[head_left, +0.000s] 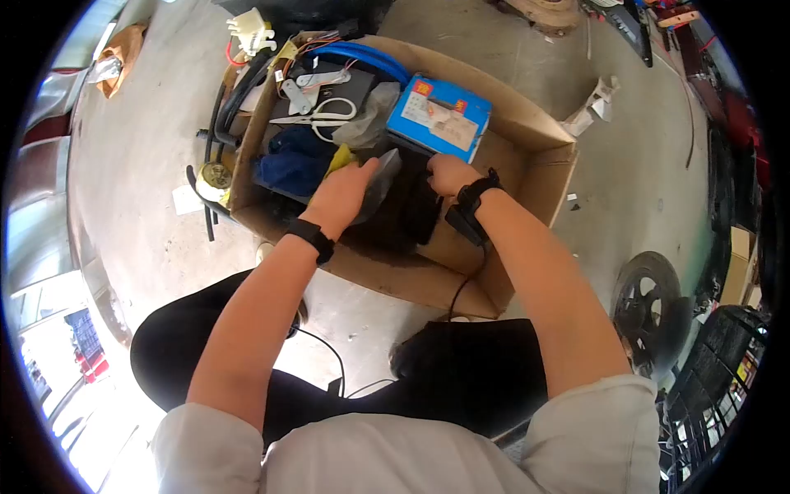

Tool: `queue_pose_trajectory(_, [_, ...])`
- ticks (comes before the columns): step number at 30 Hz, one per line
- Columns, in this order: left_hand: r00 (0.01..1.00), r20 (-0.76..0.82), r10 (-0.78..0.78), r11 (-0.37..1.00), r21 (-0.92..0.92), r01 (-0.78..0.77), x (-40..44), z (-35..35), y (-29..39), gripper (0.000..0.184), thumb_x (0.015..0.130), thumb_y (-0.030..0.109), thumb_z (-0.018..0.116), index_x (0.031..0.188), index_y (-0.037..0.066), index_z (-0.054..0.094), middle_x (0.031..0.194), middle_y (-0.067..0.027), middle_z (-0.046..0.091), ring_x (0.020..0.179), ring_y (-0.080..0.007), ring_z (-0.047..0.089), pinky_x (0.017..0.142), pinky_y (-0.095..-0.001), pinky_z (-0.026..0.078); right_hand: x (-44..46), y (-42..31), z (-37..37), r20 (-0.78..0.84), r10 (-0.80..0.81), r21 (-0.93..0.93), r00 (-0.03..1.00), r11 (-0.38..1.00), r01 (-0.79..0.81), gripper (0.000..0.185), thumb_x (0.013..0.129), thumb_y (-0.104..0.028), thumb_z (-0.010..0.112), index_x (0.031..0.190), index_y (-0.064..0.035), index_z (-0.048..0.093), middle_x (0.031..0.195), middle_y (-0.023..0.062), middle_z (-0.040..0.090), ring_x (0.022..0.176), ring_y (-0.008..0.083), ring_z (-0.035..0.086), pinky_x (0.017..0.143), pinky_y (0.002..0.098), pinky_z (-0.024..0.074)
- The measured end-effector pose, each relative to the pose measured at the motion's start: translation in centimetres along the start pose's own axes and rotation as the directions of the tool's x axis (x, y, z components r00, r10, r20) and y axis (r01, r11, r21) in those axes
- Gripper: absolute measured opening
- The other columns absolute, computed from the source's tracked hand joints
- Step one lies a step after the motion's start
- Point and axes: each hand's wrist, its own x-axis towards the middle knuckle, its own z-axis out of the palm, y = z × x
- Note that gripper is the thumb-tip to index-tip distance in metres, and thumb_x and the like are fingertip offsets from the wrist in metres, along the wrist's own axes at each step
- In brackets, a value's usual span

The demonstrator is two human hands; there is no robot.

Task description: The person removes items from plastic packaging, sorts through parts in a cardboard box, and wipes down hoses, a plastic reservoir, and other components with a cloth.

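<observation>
Both hands reach into an open cardboard box (527,107) on the floor. My left hand (341,193) is closed round the edge of a clear plastic bag (380,185), beside a yellow cloth (339,158) and dark blue cloth (292,165). My right hand (451,174), its fingers curled, is at a dark item (421,210) just below a blue carton (440,115); what its fingers hold is hidden. White-handled scissors (329,119) lie behind my left hand, near grey metal brackets (298,95).
Black hoses (220,123) and a yellow-rimmed round part (216,175) stand left of the box. A blue hose (370,53) curves along its back. A wheel (646,300) and a black wire rack (716,387) are at the right. A cable (333,350) runs below.
</observation>
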Motion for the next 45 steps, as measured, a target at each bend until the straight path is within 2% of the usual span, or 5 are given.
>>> queue_pose_trajectory(7, [0.875, 0.426, -0.231, 0.44, -0.756, 0.484, -0.4, 1.9, -1.1, 0.051, 0.071, -0.01, 0.043, 0.121, 0.004, 0.046, 0.089, -0.0197, 0.059, 0.081, -0.0337, 0.057, 0.075, -0.0316, 0.046, 3.2, 0.5, 5.7, -0.376, -0.109, 0.122, 0.92, 0.979, 0.166, 0.022, 0.079, -0.01, 0.054, 0.095, 0.0044, 0.06, 0.097, 0.0268, 0.06, 0.089, 0.0378, 0.06, 0.074, 0.0429, 0.0496])
queue_pose_trajectory(17, [0.959, 0.132, -0.25, 0.929, 0.312, 0.199, -0.6, 1.7, 1.9, 0.032, 0.076, -0.003, 0.053, 0.105, 0.003, 0.04, 0.086, -0.0203, 0.059, 0.085, -0.0331, 0.062, 0.069, -0.0414, 0.051, 3.4, -2.9, 2.3, -0.11, -0.124, -0.016, 0.986, 0.992, 0.123, 0.052, 0.07, -0.014, 0.066, 0.115, 0.0048, 0.047, 0.095, 0.0242, 0.061, 0.092, 0.0383, 0.058, 0.08, 0.042, 0.0479])
queue_pose_trajectory(23, [0.941, 0.147, -0.306, 0.947, 0.15, 0.285, 0.3, 2.4, 0.8, 0.033, 0.076, 0.003, 0.059, 0.102, 0.002, 0.039, 0.08, -0.0225, 0.058, 0.087, -0.0361, 0.061, 0.069, -0.0413, 0.051, 3.1, -2.0, 1.4, -0.382, -0.51, 0.224, 0.771, 0.758, 0.612, 0.042, 0.074, -0.023, 0.068, 0.107, -0.0015, 0.054, 0.094, 0.0189, 0.062, 0.09, 0.0348, 0.059, 0.076, 0.0387, 0.0476])
queue_pose_trajectory(35, [0.971, 0.023, -0.236, 0.966, 0.11, 0.232, 0.4, 3.8, 2.6, 0.067, 0.076, 0.005, 0.06, 0.132, 0.001, 0.023, 0.102, -0.0295, 0.05, 0.089, -0.0446, 0.055, 0.072, -0.0438, 0.05, 4.6, -4.3, 4.0, -0.51, -0.013, 0.586, 0.86, 0.727, 0.358, 0.025, 0.081, -0.021, 0.057, 0.081, 0.0043, 0.06, 0.083, 0.0242, 0.062, 0.082, 0.0401, 0.058, 0.071, 0.044, 0.0461])
queue_pose_trajectory(45, [0.937, 0.191, -0.294, 0.939, 0.244, 0.244, 0.7, 3.4, 1.0, 0.042, 0.081, -0.001, 0.045, 0.123, 0.0, 0.036, 0.082, -0.0236, 0.061, 0.077, -0.0375, 0.062, 0.065, -0.0449, 0.05, 0.3, -3.1, 0.7, -0.142, -0.123, -0.02, 0.982, 0.992, 0.121, 0.026, 0.072, -0.015, 0.061, 0.088, 0.0053, 0.063, 0.091, 0.0246, 0.063, 0.087, 0.0375, 0.061, 0.076, 0.0406, 0.05])
